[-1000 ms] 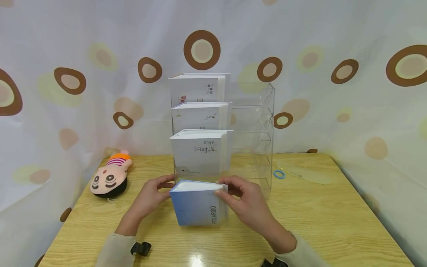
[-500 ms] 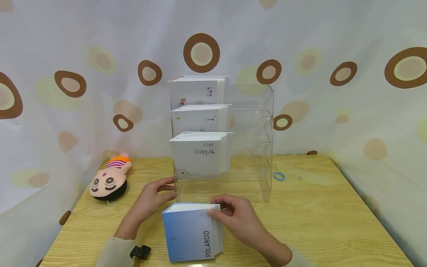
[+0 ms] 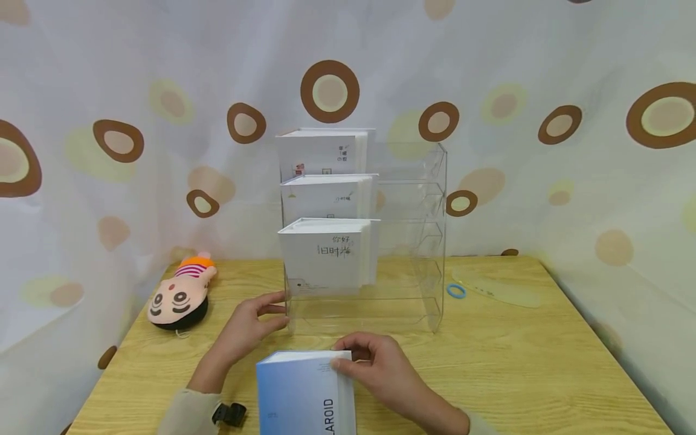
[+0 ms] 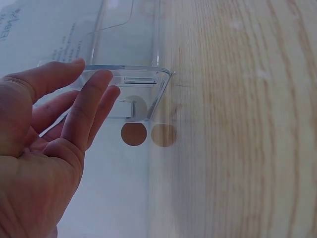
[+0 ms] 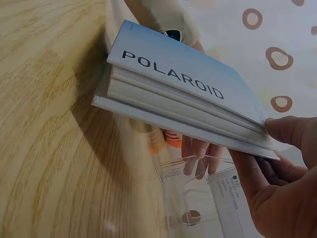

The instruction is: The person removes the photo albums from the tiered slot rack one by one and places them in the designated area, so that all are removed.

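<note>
My right hand (image 3: 375, 368) pinches the top corner of a photo album (image 3: 299, 393), thumb on its cover and fingers behind. The cover fades from blue to white and reads POLAROID; in the head view its lower part runs past the bottom edge. The right wrist view shows the album (image 5: 173, 74) tilted above the wooden table, its thick page edges visible. My left hand (image 3: 247, 326) touches the left side of a clear acrylic rack (image 3: 402, 308), fingers fairly straight. Up close, its fingers (image 4: 81, 116) lie against the rack's lower clear edge.
Three white albums stand stepped in the rack's left half, the lowest (image 3: 321, 260) facing forward. A plush doll (image 3: 179, 299) lies at the table's left. To the right lie a blue ring (image 3: 455, 291) and a translucent flat piece (image 3: 500, 290). A patterned curtain (image 3: 544, 199) hangs behind.
The right hand has drawn the POLAROID album out from the rack's front, down and slightly left toward the near table edge. The left hand has stayed at the rack's side.
</note>
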Available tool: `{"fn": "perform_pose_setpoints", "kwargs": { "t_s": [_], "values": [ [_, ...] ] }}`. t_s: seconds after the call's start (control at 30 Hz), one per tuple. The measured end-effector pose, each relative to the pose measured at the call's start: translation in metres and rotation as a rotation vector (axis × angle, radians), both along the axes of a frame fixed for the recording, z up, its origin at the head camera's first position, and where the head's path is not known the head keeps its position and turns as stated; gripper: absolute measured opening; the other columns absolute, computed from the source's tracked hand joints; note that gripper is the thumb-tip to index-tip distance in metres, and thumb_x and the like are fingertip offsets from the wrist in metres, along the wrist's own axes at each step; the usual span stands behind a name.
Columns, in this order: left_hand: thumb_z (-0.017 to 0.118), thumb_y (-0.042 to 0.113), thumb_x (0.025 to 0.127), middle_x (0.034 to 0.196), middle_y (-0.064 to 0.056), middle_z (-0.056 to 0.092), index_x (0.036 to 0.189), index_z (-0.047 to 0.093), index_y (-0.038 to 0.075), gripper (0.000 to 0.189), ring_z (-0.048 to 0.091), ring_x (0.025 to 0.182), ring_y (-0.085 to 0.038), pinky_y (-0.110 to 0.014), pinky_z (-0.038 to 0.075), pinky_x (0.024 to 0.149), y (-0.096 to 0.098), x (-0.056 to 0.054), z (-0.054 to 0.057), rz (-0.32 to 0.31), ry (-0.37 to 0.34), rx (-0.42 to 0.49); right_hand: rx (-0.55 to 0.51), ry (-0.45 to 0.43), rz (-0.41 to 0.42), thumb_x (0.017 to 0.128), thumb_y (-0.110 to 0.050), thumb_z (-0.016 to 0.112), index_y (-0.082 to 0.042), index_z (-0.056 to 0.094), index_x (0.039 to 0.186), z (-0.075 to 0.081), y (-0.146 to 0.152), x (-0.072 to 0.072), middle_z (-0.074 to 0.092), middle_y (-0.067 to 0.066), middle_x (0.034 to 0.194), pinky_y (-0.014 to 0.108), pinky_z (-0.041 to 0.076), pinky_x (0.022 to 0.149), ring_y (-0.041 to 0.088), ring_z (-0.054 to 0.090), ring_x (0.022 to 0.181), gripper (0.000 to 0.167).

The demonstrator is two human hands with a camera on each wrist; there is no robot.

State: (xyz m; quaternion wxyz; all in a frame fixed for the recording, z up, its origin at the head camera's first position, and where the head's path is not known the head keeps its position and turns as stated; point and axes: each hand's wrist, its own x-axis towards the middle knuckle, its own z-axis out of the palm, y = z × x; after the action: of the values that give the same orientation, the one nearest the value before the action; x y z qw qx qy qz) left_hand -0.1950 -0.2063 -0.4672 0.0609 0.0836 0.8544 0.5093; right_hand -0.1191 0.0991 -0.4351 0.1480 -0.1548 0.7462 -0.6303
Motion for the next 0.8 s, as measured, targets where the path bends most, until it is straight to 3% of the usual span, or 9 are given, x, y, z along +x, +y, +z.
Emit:
{"fn": "perform_pose_setpoints", "kwargs": {
  "t_s": [0.4, 0.8],
  "values": [
    [0.078, 0.011, 0.105, 0.153, -0.019, 0.070, 0.160, 0.062, 0.007, 0.057, 0.070, 0.139, -0.041, -0.044, 0.067, 0.100, 0.0015, 0.0020, 0.0009, 0.015, -0.003, -0.013, 0.041, -0.018, 0.021, 0.099, -0.011, 0.085, 0.001, 0.082, 0.119, -0.0012, -0.0014, -0.0007, 0.082, 0.012, 0.111, 0.019, 0.062, 0.080, 0.012, 0.077, 0.092, 0.023],
    [0.078, 0.011, 0.105, 0.154, -0.020, 0.069, 0.160, 0.061, 0.006, 0.058, 0.070, 0.138, -0.041, -0.040, 0.068, 0.097, 0.0014, 0.0021, 0.0005, 0.013, 0.002, -0.007, 0.159, 0.082, 0.044, 0.098, -0.013, 0.087, -0.007, 0.085, 0.118, -0.0079, -0.0029, -0.0018, 0.082, 0.010, 0.115, 0.018, 0.060, 0.075, 0.006, 0.073, 0.087, 0.021]
  ]
}}
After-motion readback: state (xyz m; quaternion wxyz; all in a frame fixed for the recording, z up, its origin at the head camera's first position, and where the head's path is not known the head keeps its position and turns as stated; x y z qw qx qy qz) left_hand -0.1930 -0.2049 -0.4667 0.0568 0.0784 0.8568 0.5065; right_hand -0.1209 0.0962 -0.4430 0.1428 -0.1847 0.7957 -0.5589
